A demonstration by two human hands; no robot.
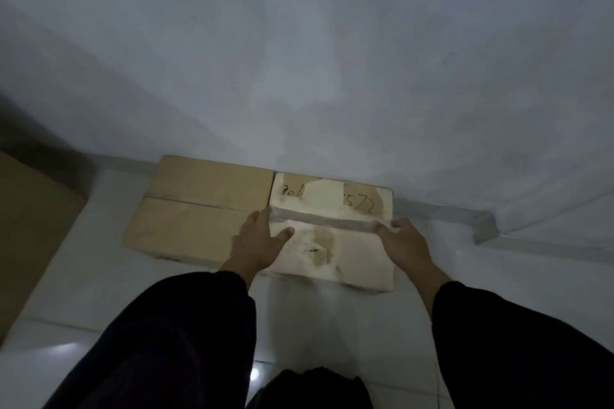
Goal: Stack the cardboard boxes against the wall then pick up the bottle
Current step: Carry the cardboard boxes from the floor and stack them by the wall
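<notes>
Cardboard, pale and scuffed, fills the middle of the frame: the box [332, 229] I hold sits with its far edge at the grey wall [299, 60]. My left hand [257, 242] clasps its left side, thumb lying on top, the other fingers hidden down the gap beside the neighbouring box. My right hand [403, 242] wraps the right edge at the tape strip [322, 219], fingertips curled on top, palm side out of sight. Handwriting on the lid is hard to read; torn patches blur it.

Touching on the left lies a flatter brown box [196, 209], also against the wall. A third box [30, 219] is cut off by the left edge of the frame, well apart from the pair. Dim light hides much detail. No bottle shows anywhere in view.

To the right of my box, bare white floor [465, 276] runs to a grey skirting step [481, 226] where the wall juts out. Open tile lies between my dark sleeves [186, 335] in the lower middle.
</notes>
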